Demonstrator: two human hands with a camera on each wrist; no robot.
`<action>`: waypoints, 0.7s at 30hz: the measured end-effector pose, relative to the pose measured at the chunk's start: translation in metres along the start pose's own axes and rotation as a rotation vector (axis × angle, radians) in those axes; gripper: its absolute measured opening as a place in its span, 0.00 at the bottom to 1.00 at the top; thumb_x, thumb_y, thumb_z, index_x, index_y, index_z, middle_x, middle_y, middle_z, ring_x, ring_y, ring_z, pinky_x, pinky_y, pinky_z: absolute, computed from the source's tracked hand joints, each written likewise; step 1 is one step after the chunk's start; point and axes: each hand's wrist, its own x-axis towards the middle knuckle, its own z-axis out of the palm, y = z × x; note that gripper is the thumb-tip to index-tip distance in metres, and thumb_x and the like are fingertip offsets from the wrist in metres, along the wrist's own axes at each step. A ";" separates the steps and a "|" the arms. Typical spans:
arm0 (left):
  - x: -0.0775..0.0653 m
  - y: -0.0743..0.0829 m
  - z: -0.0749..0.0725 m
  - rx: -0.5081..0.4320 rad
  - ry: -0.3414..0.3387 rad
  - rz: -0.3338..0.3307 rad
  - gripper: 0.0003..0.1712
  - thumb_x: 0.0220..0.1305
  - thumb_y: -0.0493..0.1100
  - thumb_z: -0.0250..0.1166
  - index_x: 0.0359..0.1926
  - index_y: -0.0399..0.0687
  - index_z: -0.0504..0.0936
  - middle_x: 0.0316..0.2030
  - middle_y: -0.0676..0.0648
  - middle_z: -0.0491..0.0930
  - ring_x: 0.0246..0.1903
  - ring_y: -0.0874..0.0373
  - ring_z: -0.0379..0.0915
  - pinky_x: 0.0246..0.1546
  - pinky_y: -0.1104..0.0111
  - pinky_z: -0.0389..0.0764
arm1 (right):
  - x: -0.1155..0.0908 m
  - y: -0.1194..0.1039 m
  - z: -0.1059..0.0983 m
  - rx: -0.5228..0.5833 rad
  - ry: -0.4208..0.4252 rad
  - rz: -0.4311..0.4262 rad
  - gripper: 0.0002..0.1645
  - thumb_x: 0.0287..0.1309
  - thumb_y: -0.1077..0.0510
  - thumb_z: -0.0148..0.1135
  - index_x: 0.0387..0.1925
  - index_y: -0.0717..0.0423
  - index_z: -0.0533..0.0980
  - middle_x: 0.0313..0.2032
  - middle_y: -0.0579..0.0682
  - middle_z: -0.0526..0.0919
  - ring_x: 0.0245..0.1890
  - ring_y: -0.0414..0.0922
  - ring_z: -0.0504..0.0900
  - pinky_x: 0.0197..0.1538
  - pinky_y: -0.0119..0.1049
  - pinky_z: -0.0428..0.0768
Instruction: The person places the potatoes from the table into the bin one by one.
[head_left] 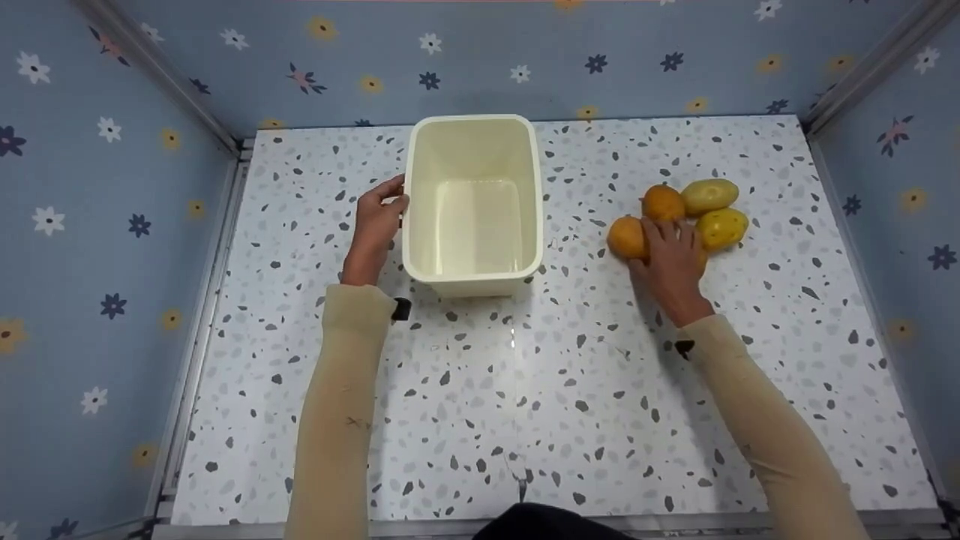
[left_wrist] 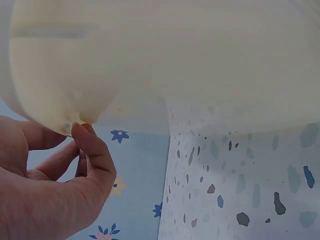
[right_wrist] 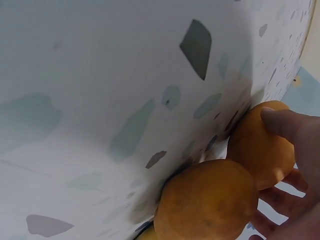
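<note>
In the head view, a cream plastic bin point(head_left: 474, 288) stands upright at mid-table, its inside bare. My left hand point(head_left: 379, 225) is at its left wall; up close, the left hand point(left_wrist: 65, 175) pinches the bin's edge point(left_wrist: 50, 107) between thumb and fingers. On the right, my right hand point(head_left: 671, 266) lies over a cluster of oranges point(head_left: 627, 238), partly hiding one under the palm. The right wrist view has the right hand point(right_wrist: 295, 165) with thumb and fingers around one orange point(right_wrist: 262, 145), another orange point(right_wrist: 205, 200) beside it.
Two oval yellow potatoes point(head_left: 709, 196) lie just right of the oranges. The speckled white tabletop point(head_left: 450, 435) is enclosed at the back and sides by blue floral panels point(head_left: 480, 67), with metal rails along the edges.
</note>
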 end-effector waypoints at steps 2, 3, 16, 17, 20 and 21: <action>0.000 0.001 -0.001 0.001 0.003 -0.004 0.27 0.79 0.37 0.55 0.76 0.43 0.73 0.61 0.41 0.74 0.52 0.54 0.77 0.51 0.66 0.81 | 0.000 0.000 0.000 0.007 0.000 0.005 0.44 0.66 0.55 0.71 0.78 0.59 0.64 0.73 0.65 0.69 0.74 0.70 0.58 0.79 0.63 0.49; 0.000 0.002 -0.001 0.000 0.005 -0.006 0.27 0.79 0.37 0.55 0.76 0.43 0.73 0.61 0.42 0.74 0.52 0.53 0.77 0.51 0.65 0.82 | 0.000 0.000 0.000 0.007 -0.001 0.007 0.44 0.66 0.55 0.71 0.78 0.59 0.64 0.73 0.65 0.69 0.74 0.70 0.58 0.79 0.63 0.49; 0.001 0.001 -0.002 0.003 0.014 -0.006 0.27 0.78 0.37 0.56 0.74 0.41 0.74 0.59 0.41 0.75 0.49 0.56 0.77 0.50 0.66 0.81 | 0.001 -0.002 -0.001 0.015 -0.037 0.032 0.43 0.67 0.55 0.70 0.78 0.58 0.63 0.74 0.65 0.67 0.74 0.69 0.57 0.78 0.63 0.48; 0.001 0.001 -0.002 0.005 0.016 -0.003 0.27 0.78 0.37 0.56 0.74 0.40 0.74 0.59 0.41 0.75 0.48 0.56 0.77 0.49 0.67 0.81 | 0.001 -0.002 -0.002 0.019 -0.036 0.031 0.43 0.67 0.56 0.69 0.78 0.59 0.63 0.73 0.66 0.68 0.74 0.69 0.57 0.78 0.63 0.48; 0.000 0.002 -0.001 0.004 0.021 0.006 0.27 0.77 0.36 0.56 0.74 0.39 0.74 0.59 0.40 0.75 0.47 0.56 0.77 0.49 0.67 0.82 | 0.001 -0.002 -0.004 0.036 -0.028 0.032 0.43 0.66 0.57 0.69 0.78 0.59 0.64 0.73 0.66 0.69 0.74 0.69 0.57 0.78 0.63 0.48; 0.000 0.003 0.000 0.003 0.022 0.009 0.27 0.77 0.36 0.56 0.73 0.38 0.74 0.59 0.40 0.75 0.47 0.56 0.77 0.49 0.67 0.82 | 0.001 -0.003 -0.005 0.042 -0.025 0.033 0.42 0.66 0.57 0.68 0.78 0.59 0.64 0.73 0.66 0.69 0.74 0.69 0.57 0.78 0.63 0.47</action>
